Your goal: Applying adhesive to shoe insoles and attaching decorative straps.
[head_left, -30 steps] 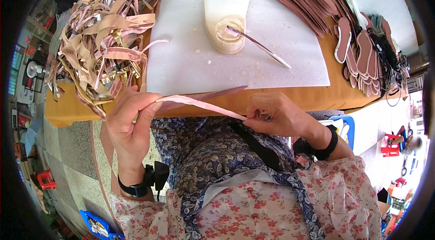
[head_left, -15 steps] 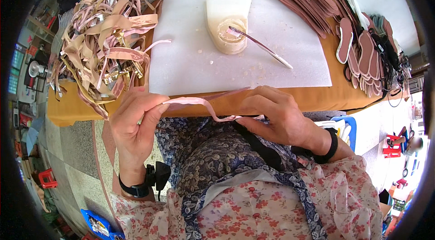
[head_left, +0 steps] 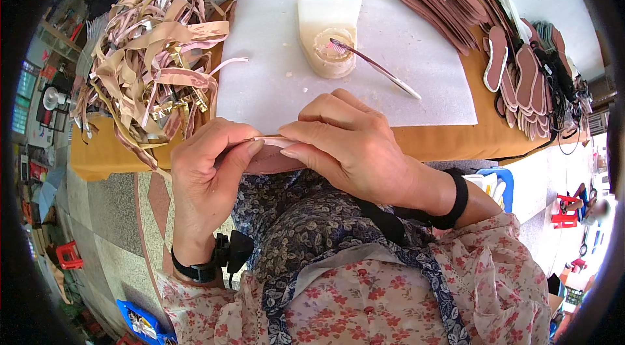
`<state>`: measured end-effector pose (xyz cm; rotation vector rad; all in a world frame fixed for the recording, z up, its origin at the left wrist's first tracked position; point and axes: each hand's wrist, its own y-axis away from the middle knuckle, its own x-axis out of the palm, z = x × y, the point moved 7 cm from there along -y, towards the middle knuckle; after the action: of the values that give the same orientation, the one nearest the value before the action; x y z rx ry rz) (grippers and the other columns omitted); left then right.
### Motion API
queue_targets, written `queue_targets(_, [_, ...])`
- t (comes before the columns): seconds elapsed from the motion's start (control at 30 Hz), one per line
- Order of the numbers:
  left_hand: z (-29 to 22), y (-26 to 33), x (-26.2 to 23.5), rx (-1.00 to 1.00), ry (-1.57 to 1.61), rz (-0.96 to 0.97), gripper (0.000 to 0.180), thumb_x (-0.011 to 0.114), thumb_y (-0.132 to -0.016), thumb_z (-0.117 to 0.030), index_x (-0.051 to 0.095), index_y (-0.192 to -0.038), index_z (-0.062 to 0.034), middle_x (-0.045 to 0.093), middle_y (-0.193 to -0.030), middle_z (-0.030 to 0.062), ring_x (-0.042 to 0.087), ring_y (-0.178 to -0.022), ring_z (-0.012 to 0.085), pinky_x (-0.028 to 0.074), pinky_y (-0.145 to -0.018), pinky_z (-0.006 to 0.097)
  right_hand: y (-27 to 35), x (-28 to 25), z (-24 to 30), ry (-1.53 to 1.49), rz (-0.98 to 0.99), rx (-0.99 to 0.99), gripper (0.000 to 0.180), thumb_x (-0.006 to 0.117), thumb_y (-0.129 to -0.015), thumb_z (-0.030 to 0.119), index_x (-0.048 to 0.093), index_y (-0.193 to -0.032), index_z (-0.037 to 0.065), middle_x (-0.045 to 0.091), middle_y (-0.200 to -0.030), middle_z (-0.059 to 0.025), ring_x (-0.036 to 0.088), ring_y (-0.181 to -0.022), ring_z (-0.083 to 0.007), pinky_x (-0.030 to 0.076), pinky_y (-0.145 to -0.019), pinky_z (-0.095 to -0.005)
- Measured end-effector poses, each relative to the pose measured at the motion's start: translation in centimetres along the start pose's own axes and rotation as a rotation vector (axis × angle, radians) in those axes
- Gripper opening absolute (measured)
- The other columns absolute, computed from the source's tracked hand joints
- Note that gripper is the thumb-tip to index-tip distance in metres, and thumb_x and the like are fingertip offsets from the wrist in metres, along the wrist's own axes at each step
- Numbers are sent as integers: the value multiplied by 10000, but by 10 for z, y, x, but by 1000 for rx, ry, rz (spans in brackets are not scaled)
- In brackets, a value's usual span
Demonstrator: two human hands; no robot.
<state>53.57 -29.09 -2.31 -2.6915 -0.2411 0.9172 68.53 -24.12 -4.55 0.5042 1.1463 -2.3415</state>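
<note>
My left hand is closed in a pinch on a pale pink strip at the table's front edge. Close beside it, my right hand pinches the same strip, thumb below and fingers above. Under the strip shows a dusty-pink flat piece, coloured like the insoles on the table; my fingers hide much of it, and I cannot tell its full shape. Beyond my hands, a toothbrush leans with its bristles over the opening of a cream-coloured plastic container smeared with a pale paste.
A tangled heap of tan and pink strips lies at the left. White sheeting covers the middle of the orange-brown tabletop. Stacked dusty-pink insoles and several loose ones lie at the right, beside black cords.
My right hand has moved left and a little away from me, right up to my left hand. The strip, stretched loosely between them before, now shows only as a short length.
</note>
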Motion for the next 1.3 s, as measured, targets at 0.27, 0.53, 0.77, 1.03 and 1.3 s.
queue_targets(0.27, [-1,-2,3,3,-13,-1,53,636,-809,46,636,-853,16,585,-701,48,534,-633,114,417,-581,232,0,9,-21,-267,109,153,130,717,-806,92,701,-925,42,602,-804,-77,583,-692,-217,480,-591,-323])
queue_targets(0.53, [1,-8,5,-110,66,2,160,668,-779,12,647,-937,-2,623,-854,88,603,-745,172,471,-704,267,1,14,-34,-382,173,298,87,687,-822,47,684,-904,17,593,-792,-90,602,-707,-195,480,-585,-324])
queue_targets(0.77, [-35,-7,24,244,-773,115,258,670,-736,-35,649,-989,-82,604,-944,18,562,-987,229,275,-1038,574,-3,17,-25,-173,101,106,92,696,-806,72,668,-876,20,601,-804,-98,604,-766,-264,489,-655,-344])
queue_targets(1.03, [-12,-5,14,145,-462,153,102,633,-775,-10,649,-864,-57,572,-760,77,587,-793,246,424,-903,441,2,14,-26,-180,97,202,166,688,-797,180,646,-890,49,596,-828,-122,589,-804,-315,489,-680,-396])
queue_targets(1.3, [11,3,-30,-47,-59,-81,105,608,-837,61,646,-927,24,580,-785,41,535,-726,114,409,-654,214,26,-51,15,78,-22,-122,255,747,-717,-1,640,-948,16,611,-837,-111,594,-672,-245,473,-570,-331])
